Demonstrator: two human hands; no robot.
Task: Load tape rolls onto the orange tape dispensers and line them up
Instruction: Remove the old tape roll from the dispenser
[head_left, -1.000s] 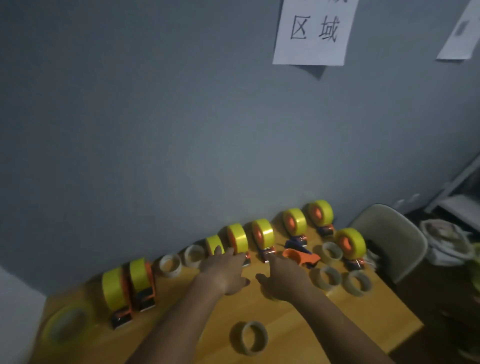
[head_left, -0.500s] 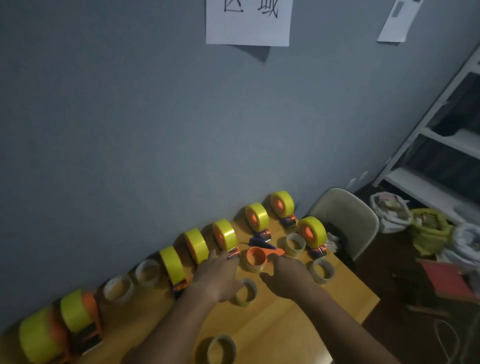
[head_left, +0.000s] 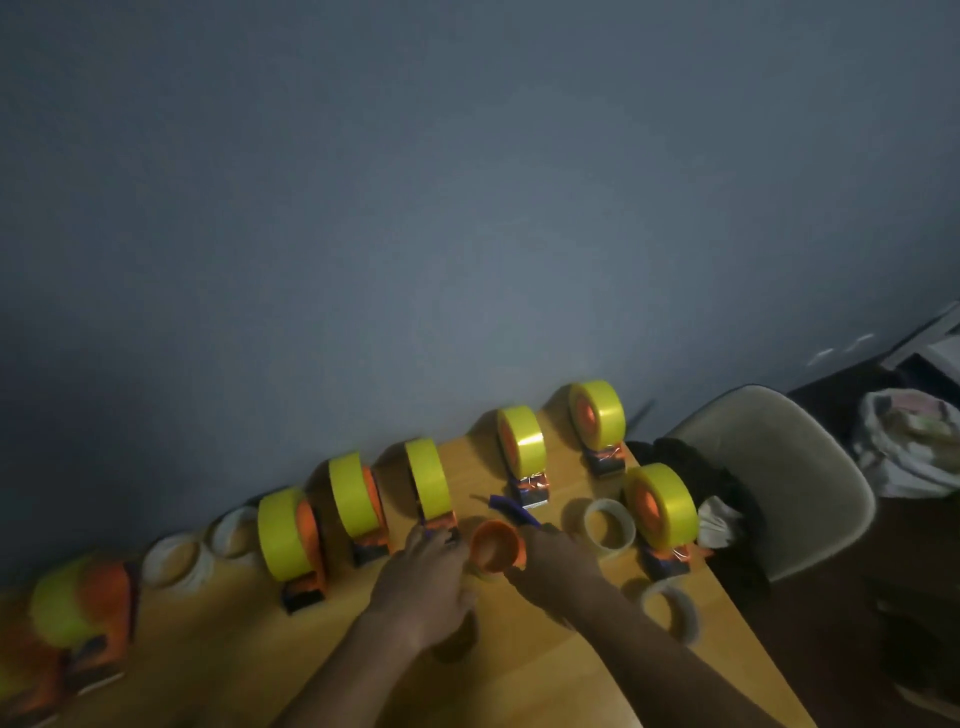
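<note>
Empty orange dispenser (head_left: 494, 545) now raised between both hands, hub turned toward the camera, where a second ago it lay flat on the worktop (head_left: 540, 670) amid loose rolls. Right hand (head_left: 558, 564) gripping its far side, fingers curled round the body; left hand (head_left: 428, 571) close against its near edge, fingers bent toward the hub, hold not clear in the dim light. Pale tape roll (head_left: 609, 524) just beside the right hand, another (head_left: 670, 608) nearer the worktop edge. Loaded dispensers with yellow rolls (head_left: 427, 480) standing in a row along the wall. Lifted and oriented thus, dispenser judged ready to receive a roll; loading step begun, roll not yet fitted, lining up to follow.
</note>
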